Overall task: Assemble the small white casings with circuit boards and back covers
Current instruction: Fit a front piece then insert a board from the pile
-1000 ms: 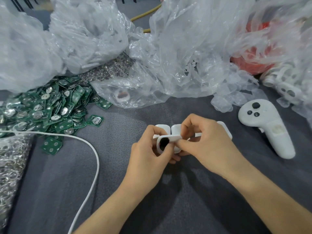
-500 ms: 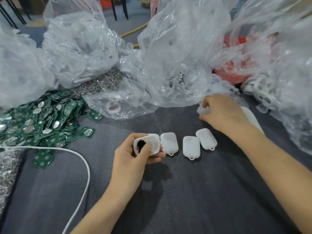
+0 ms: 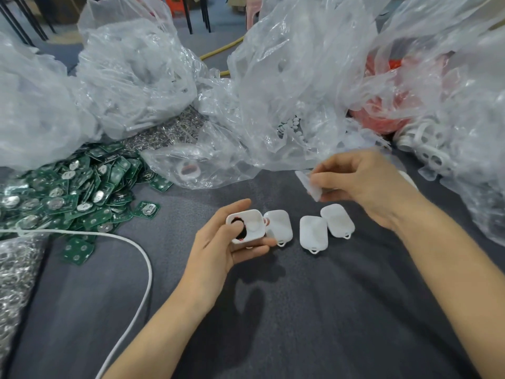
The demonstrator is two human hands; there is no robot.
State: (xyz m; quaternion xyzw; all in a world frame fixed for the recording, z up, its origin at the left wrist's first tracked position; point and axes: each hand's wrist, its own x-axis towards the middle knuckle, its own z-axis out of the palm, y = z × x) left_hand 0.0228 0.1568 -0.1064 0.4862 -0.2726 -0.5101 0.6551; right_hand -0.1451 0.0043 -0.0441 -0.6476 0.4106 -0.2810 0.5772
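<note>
Green boards (image 3: pixel 68 187) are piled at nine o'clock on the bench (image 3: pixel 300 310). A casing (image 3: pixel 247 225) is clamped in the left hand (image 3: pixel 218 247). Three casings (image 3: pixel 313 232) lie beside it. A cover (image 3: pixel 310 184) is pinched by the right hand (image 3: pixel 366 184) at two o'clock.

Two bare hands, left hand (image 3: pixel 218 250) and right hand (image 3: pixel 366 184), three white casings (image 3: pixel 313 232) lying on the cloth, one open casing (image 3: pixel 250 224) held, one white cable (image 3: pixel 142 258), a heap of green circuit boards (image 3: pixel 68 187) too many to count
</note>
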